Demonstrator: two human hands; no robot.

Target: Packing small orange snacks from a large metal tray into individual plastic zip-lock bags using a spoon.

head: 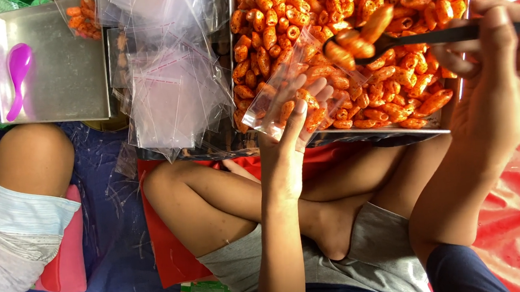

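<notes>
Head view, largest thing to smallest:

- Steel tray (395, 130) carries a deep heap of orange puffed snacks (348, 9) that reaches its near edge; most of the heap looks unbagged.
- Pile of empty clear bags (173, 100) lies just beside the tray's left edge, so a good deal of bagging seems left.
- Second, smaller steel tray (63, 75) sits well apart to the left, with a purple spoon (17, 72) lying near its left edge.
- Right hand (501, 65) has its fingers clenched round a black spoon (443, 35), which holds a load of snacks above the heap's middle.
- Left hand (293, 131) pinches a small clear bag (283, 85) at the tray's near edge, mouth held open under the spoon's bowl, with a few snacks already inside.
- One filled bag (83, 21) rests at the far edge of the bag pile.
</notes>
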